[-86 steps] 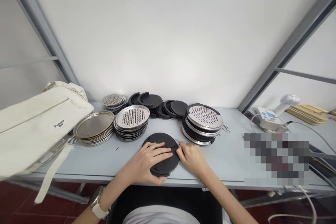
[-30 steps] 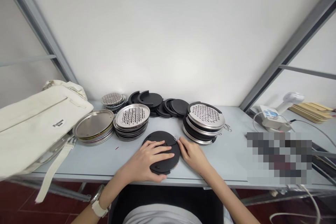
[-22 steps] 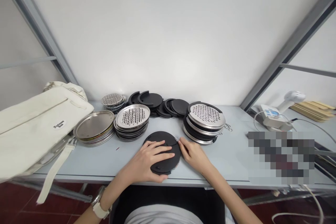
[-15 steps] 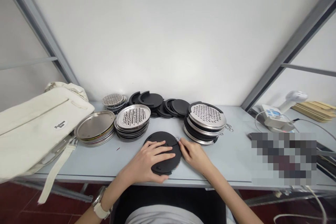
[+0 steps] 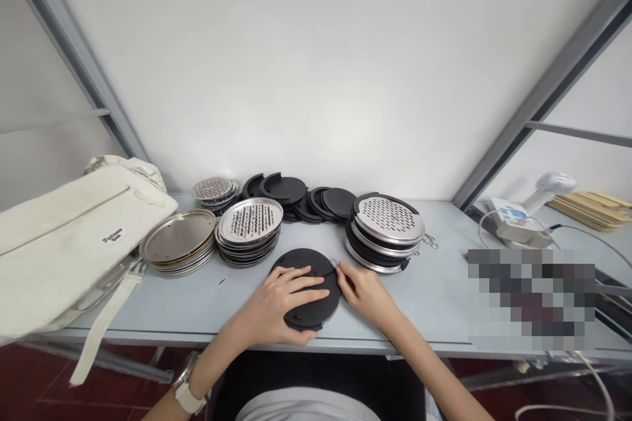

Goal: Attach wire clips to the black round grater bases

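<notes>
A round black disc (image 5: 316, 307) with a thin metal rim showing at its lower right lies near the table's front edge. My left hand (image 5: 282, 299) rests flat over its left side, fingers spread across the top and thumb by the near edge. At the disc's upper right edge, my right hand (image 5: 363, 291) is closed in a pinch on a small wire loop (image 5: 334, 264). Just behind stand a stack of metal grater plates (image 5: 250, 220) and, to the right, a stack of graters in black frames (image 5: 390, 217) with wire loops sticking out.
Plain metal discs (image 5: 180, 237) are stacked at left, beside a cream bag (image 5: 74, 243) whose strap hangs over the edge. Along the wall lie smaller grater plates (image 5: 213, 189) and black plastic rings and discs (image 5: 340, 200). A white handheld device (image 5: 548, 191) stands at right near wooden boards (image 5: 592, 209).
</notes>
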Demonstrator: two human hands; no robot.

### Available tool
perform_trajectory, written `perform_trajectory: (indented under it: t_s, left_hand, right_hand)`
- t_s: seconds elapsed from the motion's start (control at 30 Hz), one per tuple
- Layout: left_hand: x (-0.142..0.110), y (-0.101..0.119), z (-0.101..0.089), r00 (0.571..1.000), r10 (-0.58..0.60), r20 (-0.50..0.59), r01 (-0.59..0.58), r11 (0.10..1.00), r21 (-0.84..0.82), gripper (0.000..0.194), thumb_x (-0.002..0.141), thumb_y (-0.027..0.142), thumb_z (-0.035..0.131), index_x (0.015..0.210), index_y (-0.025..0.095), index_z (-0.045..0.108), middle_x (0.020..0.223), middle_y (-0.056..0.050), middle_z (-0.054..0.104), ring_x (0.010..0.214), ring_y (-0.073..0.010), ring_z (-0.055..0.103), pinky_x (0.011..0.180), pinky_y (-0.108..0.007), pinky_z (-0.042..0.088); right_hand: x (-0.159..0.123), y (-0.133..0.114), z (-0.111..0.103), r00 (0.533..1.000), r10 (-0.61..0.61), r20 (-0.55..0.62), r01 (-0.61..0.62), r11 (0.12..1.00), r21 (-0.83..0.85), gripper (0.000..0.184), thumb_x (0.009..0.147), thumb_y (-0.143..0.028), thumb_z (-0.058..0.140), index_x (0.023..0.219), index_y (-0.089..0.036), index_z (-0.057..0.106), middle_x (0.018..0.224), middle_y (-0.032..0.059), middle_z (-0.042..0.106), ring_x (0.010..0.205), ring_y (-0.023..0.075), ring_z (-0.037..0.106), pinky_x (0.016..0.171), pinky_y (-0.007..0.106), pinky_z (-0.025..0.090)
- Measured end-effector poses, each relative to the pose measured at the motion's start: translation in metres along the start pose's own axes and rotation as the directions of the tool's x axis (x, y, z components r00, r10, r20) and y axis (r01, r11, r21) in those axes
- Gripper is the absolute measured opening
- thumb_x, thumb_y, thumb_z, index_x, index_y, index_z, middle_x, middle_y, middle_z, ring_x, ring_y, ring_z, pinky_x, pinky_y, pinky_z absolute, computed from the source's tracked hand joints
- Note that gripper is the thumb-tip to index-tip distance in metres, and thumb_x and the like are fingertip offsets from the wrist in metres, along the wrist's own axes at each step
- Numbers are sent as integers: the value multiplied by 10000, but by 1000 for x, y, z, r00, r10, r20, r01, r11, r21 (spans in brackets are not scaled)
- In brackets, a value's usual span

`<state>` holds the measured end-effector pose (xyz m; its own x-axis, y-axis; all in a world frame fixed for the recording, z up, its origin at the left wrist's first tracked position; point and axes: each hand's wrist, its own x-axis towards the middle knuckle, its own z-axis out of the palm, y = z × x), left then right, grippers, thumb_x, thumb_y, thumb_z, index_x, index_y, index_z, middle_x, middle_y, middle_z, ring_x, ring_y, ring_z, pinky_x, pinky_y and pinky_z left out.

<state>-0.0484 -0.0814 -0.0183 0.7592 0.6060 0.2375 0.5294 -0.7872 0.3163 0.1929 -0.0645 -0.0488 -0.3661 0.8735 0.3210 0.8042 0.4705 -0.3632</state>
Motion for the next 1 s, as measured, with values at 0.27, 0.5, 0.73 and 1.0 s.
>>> perform_trajectory:
  t_s: [0.27,0.5,0.73,1.0]
  left_hand:
    - [0,0,1,1000,-3,-4,3,1000,-3,666,708,347,716,1337,358,496,1411,22,496,1347,-275,384,1071,-414,279]
    - [0,0,1,1000,-3,0,3,1000,-2,659,709,354,711,1333,357,501,1408,20,500,1345,-277,388,1061,-427,301]
    - [0,1,0,1000,-1,-2,1,1000,-2,652,715,355,706,1335,353,502,1406,14,503,1345,-280,388,1062,-432,305]
    - [0,0,0,1000,-9,10,9,1000,-6,665,708,350,712,1338,358,497,1414,18,494,1348,-280,384,1068,-435,296]
  right_hand:
    - [2,0,1,1000,-6,-6,6,1000,-5,246,967,-242,339,788,-204,503,587,6,587,526,162,570,532,252,292]
    - [0,1,2,1000,-14,-20,14,1000,-23,244,959,-237,350,779,-202,511,589,11,601,519,158,572,526,249,282]
    - [1,1,2,1000,-14,-12,14,1000,-16,248,959,-236,348,771,-201,506,574,6,590,507,156,562,526,250,285]
    - [1,2,2,1000,-14,-19,13,999,-43,255,950,-235,361,750,-201,515,569,8,595,503,153,562,523,253,272]
